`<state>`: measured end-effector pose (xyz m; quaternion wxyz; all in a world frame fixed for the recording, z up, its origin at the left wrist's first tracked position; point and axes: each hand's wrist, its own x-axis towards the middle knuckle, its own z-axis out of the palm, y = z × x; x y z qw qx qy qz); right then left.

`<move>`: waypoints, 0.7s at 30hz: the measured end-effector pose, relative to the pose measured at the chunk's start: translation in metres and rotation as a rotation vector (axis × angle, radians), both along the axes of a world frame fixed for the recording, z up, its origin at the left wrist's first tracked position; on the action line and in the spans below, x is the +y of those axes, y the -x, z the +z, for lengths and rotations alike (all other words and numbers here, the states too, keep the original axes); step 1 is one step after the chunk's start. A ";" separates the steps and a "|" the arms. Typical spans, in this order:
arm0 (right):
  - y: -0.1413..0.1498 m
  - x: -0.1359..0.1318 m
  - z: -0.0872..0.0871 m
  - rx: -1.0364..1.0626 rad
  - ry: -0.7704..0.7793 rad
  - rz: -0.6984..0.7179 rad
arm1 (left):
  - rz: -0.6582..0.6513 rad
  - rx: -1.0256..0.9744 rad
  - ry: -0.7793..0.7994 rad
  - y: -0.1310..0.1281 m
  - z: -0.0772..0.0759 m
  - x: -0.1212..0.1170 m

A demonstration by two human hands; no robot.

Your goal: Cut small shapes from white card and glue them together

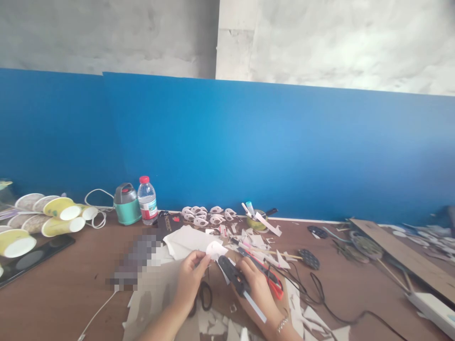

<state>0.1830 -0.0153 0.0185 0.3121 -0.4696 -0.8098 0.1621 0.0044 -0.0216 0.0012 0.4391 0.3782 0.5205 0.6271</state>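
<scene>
My left hand point(194, 274) pinches a small white paper piece point(214, 249) between thumb and fingertips. My right hand point(256, 286) is wrapped around a black hot glue gun point(232, 274), whose nozzle points toward the paper piece. A pale glue stick point(255, 307) juts from the gun's rear. Black-handled scissors point(205, 296) lie under and between the hands, their blades hidden. Just beyond the left hand are white paper sheets point(185, 240). An orange-handled cutting tool point(275, 284) lies beside my right hand.
Paper scraps point(316, 318) litter the table point(355, 296). Several white curled paper shapes point(200, 221) sit at the back, near a water bottle point(147, 201) and a teal-based jar point(126, 206). Paper cups point(60, 226) lie at left. A black cord point(334, 310) runs right toward a white power strip point(432, 312).
</scene>
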 end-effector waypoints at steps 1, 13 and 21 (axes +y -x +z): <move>0.000 0.000 0.001 -0.013 -0.001 -0.008 | 0.000 0.004 -0.002 0.000 0.000 0.000; 0.001 -0.005 0.012 -0.095 -0.079 -0.034 | -0.024 0.053 0.004 0.001 0.001 -0.001; 0.000 -0.003 0.008 -0.105 -0.058 -0.014 | -0.015 0.054 0.000 0.001 0.001 -0.001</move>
